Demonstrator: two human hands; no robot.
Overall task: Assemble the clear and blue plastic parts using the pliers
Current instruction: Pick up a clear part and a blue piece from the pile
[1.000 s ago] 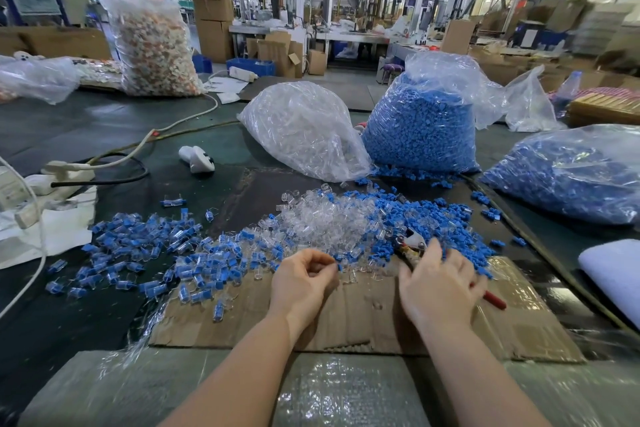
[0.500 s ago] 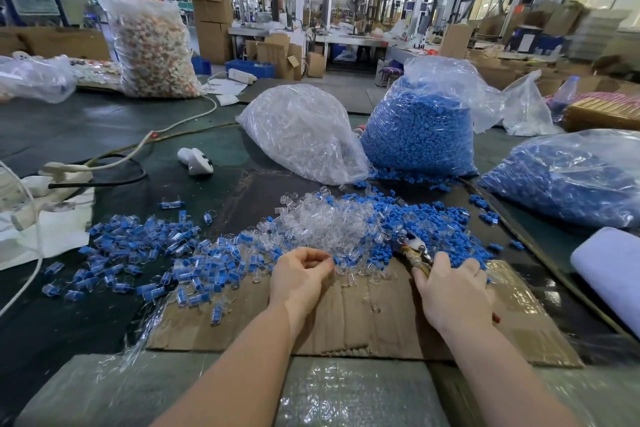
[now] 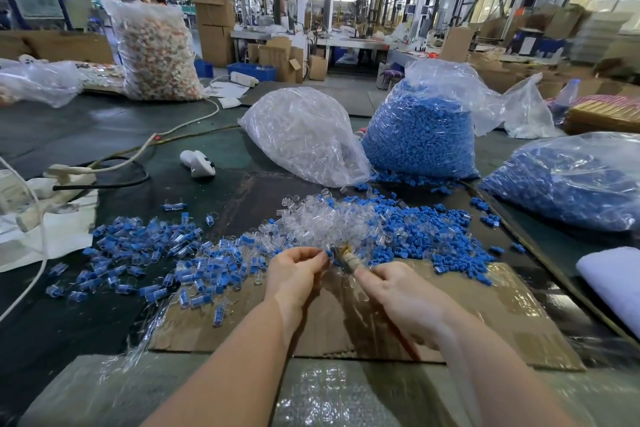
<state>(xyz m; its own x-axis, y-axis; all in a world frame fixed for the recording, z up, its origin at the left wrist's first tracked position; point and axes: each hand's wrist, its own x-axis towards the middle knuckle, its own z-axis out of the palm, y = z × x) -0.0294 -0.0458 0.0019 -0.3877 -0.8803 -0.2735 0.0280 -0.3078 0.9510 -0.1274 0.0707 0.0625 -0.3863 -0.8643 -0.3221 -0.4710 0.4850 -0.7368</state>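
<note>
Left hand pinches a small blue part at its fingertips; my right hand grips the pliers by the handles, nose meeting that part between the two hands. I judge the piece light, stiff and slippery, best held by its flat sides. Just beyond the hands lies the loose pile of clear parts and blue parts; left of my left hand, assembled pieces spread over the tabletop.

Both your bare arms reach forward, close together. Your left hand has its fingers curled in a pinch. Your right hand is curled tight, knuckles up.
</note>
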